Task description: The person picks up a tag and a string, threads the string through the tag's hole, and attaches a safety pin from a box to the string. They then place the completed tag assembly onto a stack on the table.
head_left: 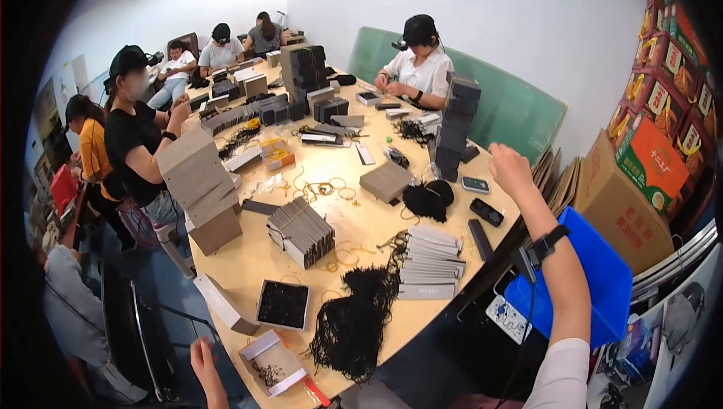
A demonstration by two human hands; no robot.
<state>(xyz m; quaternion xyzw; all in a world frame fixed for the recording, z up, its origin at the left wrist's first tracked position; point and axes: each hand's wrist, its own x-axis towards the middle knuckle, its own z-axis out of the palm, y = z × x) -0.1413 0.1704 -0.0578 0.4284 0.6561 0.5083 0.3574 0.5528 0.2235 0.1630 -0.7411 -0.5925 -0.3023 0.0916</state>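
My left hand [202,360] is low at the left, off the table edge, fingers stretched upward and nothing visible in them. Nearest to it is an open white box [296,383] with small black loops inside. My right hand [510,167] is raised over the table's right edge with its fingers curled closed; whatever they might hold is hidden. Below it lie a small device with a screen [475,184] and a black oblong object [486,212]. In front of me are a heap of black cords [348,334], a fanned row of pale flat sleeves [428,264] and a box of black pieces [282,305].
Grey flat pieces [301,233] and stacked grey boxes [197,175] stand on the table [248,258]. A tall dark stack [456,126] rises near the right edge. A blue bin [602,281] and cardboard cartons [614,206] are at the right. Several people work around the table.
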